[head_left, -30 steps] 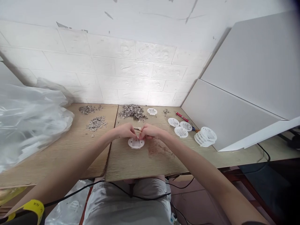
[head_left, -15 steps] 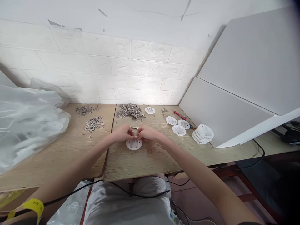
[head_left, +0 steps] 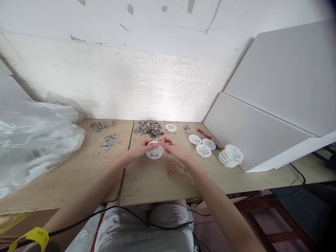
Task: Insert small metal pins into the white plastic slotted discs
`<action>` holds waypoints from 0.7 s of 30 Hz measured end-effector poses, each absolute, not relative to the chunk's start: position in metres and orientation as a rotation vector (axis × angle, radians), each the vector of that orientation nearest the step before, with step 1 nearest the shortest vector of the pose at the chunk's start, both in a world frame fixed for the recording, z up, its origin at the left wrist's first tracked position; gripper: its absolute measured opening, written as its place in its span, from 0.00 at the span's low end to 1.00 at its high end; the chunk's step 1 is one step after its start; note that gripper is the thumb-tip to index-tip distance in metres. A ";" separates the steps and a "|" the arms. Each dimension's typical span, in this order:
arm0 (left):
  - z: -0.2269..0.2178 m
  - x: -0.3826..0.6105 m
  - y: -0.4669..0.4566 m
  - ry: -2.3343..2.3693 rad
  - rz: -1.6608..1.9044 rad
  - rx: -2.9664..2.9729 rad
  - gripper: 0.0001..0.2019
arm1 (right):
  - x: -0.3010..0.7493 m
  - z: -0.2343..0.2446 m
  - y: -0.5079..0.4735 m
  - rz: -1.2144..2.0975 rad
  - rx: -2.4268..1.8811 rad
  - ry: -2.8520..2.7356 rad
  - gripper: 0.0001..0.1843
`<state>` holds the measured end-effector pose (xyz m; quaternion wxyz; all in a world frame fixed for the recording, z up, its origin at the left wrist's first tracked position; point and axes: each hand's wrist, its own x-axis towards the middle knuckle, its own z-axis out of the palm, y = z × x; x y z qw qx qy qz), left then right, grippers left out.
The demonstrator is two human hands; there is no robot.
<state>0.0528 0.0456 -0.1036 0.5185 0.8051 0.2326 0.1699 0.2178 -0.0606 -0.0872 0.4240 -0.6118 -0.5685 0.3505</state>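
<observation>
A white round plastic battery holder (head_left: pixel 154 154) with slots in it is between my hands, near the middle of the table. My left hand (head_left: pixel 140 147) grips its upper left edge, the thumb lying over the face. At the upper right edge of the battery holder, my right hand (head_left: pixel 172 146) has its fingertips pinched together. Whatever is in that pinch is too small to make out. Just beyond the hands lies a heap of small metal pieces (head_left: pixel 149 128), and a similar white battery holder (head_left: pixel 171 127) is to its right.
Two smaller piles of metal pieces (head_left: pixel 110 141) lie left of the table seam. To the right are three loose white holders (head_left: pixel 203 150), a stack of holders (head_left: pixel 231 155) and a red tube-like item (head_left: pixel 204 133). Plastic bags (head_left: pixel 39 140) cover the far left; grey panels (head_left: pixel 262 129) stand right.
The battery holder now shows more of its face, with my left thumb on it. My right hand has shifted to its upper right edge. The head view has tilted slightly.
</observation>
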 end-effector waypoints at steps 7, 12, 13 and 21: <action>-0.118 0.053 0.039 0.523 0.336 1.806 0.22 | 0.256 -0.094 -0.029 0.542 -1.752 -1.188 0.20; -0.121 0.053 0.034 0.573 0.327 1.817 0.22 | 0.253 -0.103 -0.012 0.183 -1.964 -1.563 0.14; -0.121 0.053 0.034 0.583 0.334 1.811 0.22 | 0.251 -0.103 -0.011 0.122 -2.004 -1.605 0.12; -0.122 0.052 0.036 0.619 0.349 1.780 0.23 | 0.293 -0.107 -0.029 -0.103 -2.276 -1.308 0.16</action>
